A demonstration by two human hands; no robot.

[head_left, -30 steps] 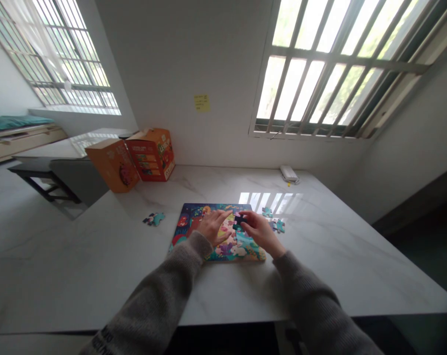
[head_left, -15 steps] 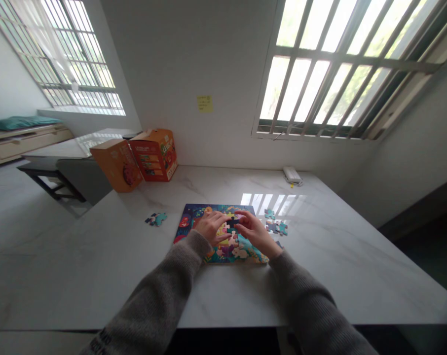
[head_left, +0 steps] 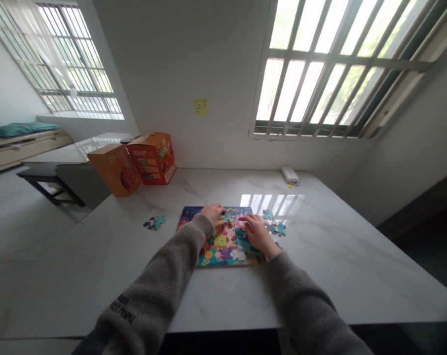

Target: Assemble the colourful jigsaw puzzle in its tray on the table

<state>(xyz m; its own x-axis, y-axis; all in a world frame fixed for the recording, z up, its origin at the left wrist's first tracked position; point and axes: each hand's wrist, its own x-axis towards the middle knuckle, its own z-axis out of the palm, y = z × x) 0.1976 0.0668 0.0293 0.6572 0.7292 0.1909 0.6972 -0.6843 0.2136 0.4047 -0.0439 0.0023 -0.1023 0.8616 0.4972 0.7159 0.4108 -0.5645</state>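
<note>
A colourful jigsaw puzzle (head_left: pixel 220 240) lies on the white marbled table, with a white rabbit near its lower edge. My left hand (head_left: pixel 210 215) rests over its upper middle, fingers curled around what looks like a dark puzzle piece (head_left: pixel 222 213), partly hidden by the fingers. Over the puzzle's right part, my right hand (head_left: pixel 258 233) has its thumb and forefinger apart, close to a pink area, with nothing plainly held. Several loose puzzle pieces (head_left: pixel 281 228) lie just right of the puzzle. Another small group of pieces (head_left: pixel 155 223) sits to the left.
Two orange boxes (head_left: pixel 152 159) stand at the table's back left. A white device with a cable (head_left: pixel 290 174) lies at the back right near the wall. A yellow sticky note (head_left: pixel 201 106) is on the wall. The table (head_left: pixel 223 301) has its front edge close to me.
My left hand has moved up and away from the right hand. The dark piece that was between both hands now appears at the left fingertips. More of the puzzle's middle shows.
</note>
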